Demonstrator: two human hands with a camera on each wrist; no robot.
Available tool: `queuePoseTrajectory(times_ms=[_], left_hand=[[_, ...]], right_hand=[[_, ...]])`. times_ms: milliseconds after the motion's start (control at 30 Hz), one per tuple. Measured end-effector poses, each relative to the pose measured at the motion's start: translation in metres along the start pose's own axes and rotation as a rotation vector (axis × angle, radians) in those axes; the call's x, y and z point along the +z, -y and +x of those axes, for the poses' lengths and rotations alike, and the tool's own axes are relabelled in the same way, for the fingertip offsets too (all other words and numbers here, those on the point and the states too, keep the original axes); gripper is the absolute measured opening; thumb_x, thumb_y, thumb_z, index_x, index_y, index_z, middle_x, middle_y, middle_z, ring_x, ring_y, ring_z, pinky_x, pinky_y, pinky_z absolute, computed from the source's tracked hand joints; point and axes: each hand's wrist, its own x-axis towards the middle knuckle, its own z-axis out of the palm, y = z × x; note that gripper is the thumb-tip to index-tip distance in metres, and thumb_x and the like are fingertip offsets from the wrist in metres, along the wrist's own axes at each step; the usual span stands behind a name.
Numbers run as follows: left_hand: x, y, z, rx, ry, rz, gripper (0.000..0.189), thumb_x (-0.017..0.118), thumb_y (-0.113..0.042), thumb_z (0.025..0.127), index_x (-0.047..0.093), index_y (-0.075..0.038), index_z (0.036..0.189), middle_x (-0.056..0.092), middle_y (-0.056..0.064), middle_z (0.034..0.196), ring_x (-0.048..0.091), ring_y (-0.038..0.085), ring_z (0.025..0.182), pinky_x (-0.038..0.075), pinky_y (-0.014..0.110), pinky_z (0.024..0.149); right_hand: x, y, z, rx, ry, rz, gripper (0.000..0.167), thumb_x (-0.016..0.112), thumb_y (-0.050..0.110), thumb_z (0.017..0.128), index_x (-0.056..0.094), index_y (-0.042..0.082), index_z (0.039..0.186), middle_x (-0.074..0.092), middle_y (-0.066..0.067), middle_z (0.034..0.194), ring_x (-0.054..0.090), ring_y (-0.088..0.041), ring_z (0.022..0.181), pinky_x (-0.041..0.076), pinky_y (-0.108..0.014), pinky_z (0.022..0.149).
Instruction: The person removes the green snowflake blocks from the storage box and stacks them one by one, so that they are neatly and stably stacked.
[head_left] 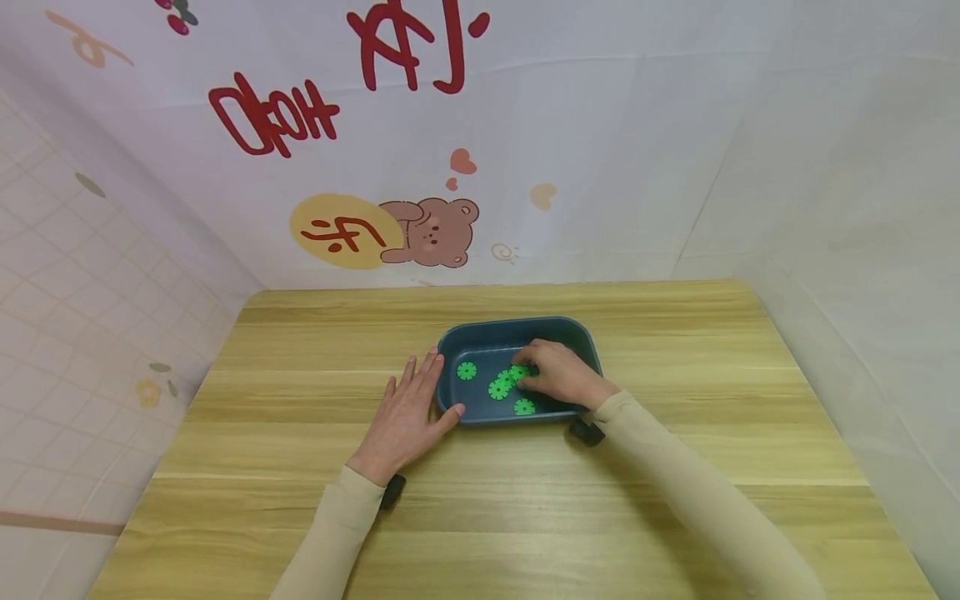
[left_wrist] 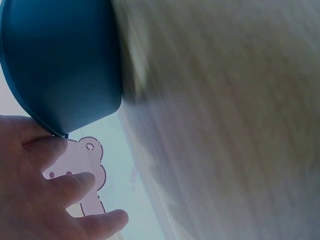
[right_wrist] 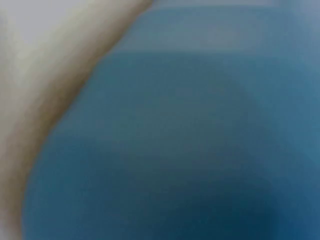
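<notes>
A dark blue tray (head_left: 480, 419) sits on the table with several green notched plastic discs in it. One disc (head_left: 467, 371) lies alone at the left, another (head_left: 524, 407) near the front wall, and a few overlap in the middle. My right hand (head_left: 561, 372) reaches inside the tray, its thumb and fingers pinching a green disc (head_left: 518, 373) beside that cluster. At the tray's left end, my left hand (head_left: 405, 421) rests with spread, fairly straight fingers touching the rim. The left wrist view shows this hand (left_wrist: 45, 185) against the tray's outer wall (left_wrist: 65, 65). Blurred blue fills the right wrist view, hiding the fingers.
The wood-grain table (head_left: 675, 492) extends around the tray. A white printed backdrop (head_left: 600, 150) stands behind it, with a bear drawing (head_left: 438, 233), and pale side walls flank the table. Black wrist devices show below both hands.
</notes>
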Motion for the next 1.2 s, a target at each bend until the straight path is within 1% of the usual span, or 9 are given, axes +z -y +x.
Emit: queuePoseTrajectory(times_ms=[167, 300, 467, 633, 800, 933, 1067, 1200], left_hand=[[0.0, 0.0, -0.001, 0.003, -0.007, -0.002, 0.09, 0.054, -0.064, 0.099, 0.027, -0.008, 0.165, 0.02, 0.006, 0.172, 0.018, 0.04, 0.156, 0.022, 0.069, 0.12], [0.0, -0.001, -0.001, 0.001, -0.003, 0.001, 0.091, 0.052, -0.065, 0.099, 0.027, -0.008, 0.165, 0.02, 0.007, 0.172, 0.019, 0.04, 0.156, 0.022, 0.069, 0.12], [-0.001, -0.001, -0.001, 0.0, 0.0, -0.007, 0.09, 0.051, -0.066, 0.099, 0.026, -0.009, 0.165, 0.019, 0.006, 0.172, 0.017, 0.039, 0.157, 0.021, 0.069, 0.12], [-0.001, 0.0, -0.001, 0.01, -0.007, -0.022, 0.09, 0.05, -0.066, 0.1, 0.027, -0.009, 0.165, 0.019, 0.005, 0.172, 0.017, 0.038, 0.157, 0.021, 0.069, 0.12], [-0.002, 0.004, -0.001, 0.034, -0.019, -0.061, 0.079, 0.044, -0.059, 0.106, 0.027, -0.009, 0.165, 0.021, 0.005, 0.171, 0.018, 0.038, 0.157, 0.022, 0.069, 0.12], [-0.003, 0.008, -0.001, 0.046, -0.021, -0.105, 0.068, 0.039, -0.05, 0.11, 0.03, -0.009, 0.164, 0.023, 0.004, 0.171, 0.019, 0.036, 0.157, 0.022, 0.07, 0.119], [-0.004, 0.011, 0.0, 0.057, -0.028, -0.122, 0.06, 0.038, -0.043, 0.112, 0.034, -0.01, 0.163, 0.025, 0.003, 0.17, 0.02, 0.035, 0.157, 0.023, 0.07, 0.119], [-0.004, 0.012, 0.002, 0.066, -0.04, -0.121, 0.057, 0.04, -0.038, 0.112, 0.037, -0.009, 0.161, 0.029, 0.004, 0.169, 0.023, 0.034, 0.156, 0.025, 0.068, 0.119]], right_hand=[[-0.006, 0.005, -0.007, 0.004, -0.047, 0.049, 0.034, 0.081, 0.022, 0.092, 0.076, 0.006, 0.121, 0.071, -0.005, 0.109, 0.065, -0.021, 0.1, 0.056, -0.042, 0.089], [-0.01, 0.007, -0.013, 0.018, -0.091, 0.092, 0.035, 0.082, 0.024, 0.091, 0.076, 0.007, 0.121, 0.071, -0.004, 0.111, 0.066, -0.021, 0.102, 0.056, -0.042, 0.091], [-0.014, 0.008, -0.022, 0.021, -0.144, 0.126, 0.035, 0.082, 0.027, 0.092, 0.076, 0.009, 0.121, 0.069, -0.003, 0.113, 0.066, -0.02, 0.102, 0.057, -0.042, 0.089], [-0.019, 0.01, -0.03, 0.017, -0.189, 0.166, 0.034, 0.082, 0.026, 0.092, 0.077, 0.009, 0.121, 0.069, -0.003, 0.113, 0.066, -0.022, 0.104, 0.057, -0.043, 0.089], [-0.023, 0.01, -0.038, 0.025, -0.207, 0.213, 0.036, 0.082, 0.025, 0.092, 0.075, 0.008, 0.123, 0.068, -0.003, 0.116, 0.067, -0.028, 0.107, 0.057, -0.047, 0.092], [-0.027, 0.009, -0.045, 0.031, -0.219, 0.233, 0.038, 0.081, 0.026, 0.092, 0.074, 0.008, 0.124, 0.067, -0.004, 0.118, 0.067, -0.029, 0.11, 0.057, -0.049, 0.094], [-0.031, 0.008, -0.052, 0.027, -0.234, 0.226, 0.038, 0.08, 0.025, 0.093, 0.073, 0.007, 0.126, 0.067, -0.005, 0.12, 0.067, -0.03, 0.112, 0.056, -0.051, 0.095], [-0.034, 0.005, -0.06, 0.027, -0.249, 0.217, 0.039, 0.08, 0.024, 0.094, 0.073, 0.006, 0.127, 0.068, -0.008, 0.121, 0.065, -0.033, 0.113, 0.055, -0.053, 0.096]])
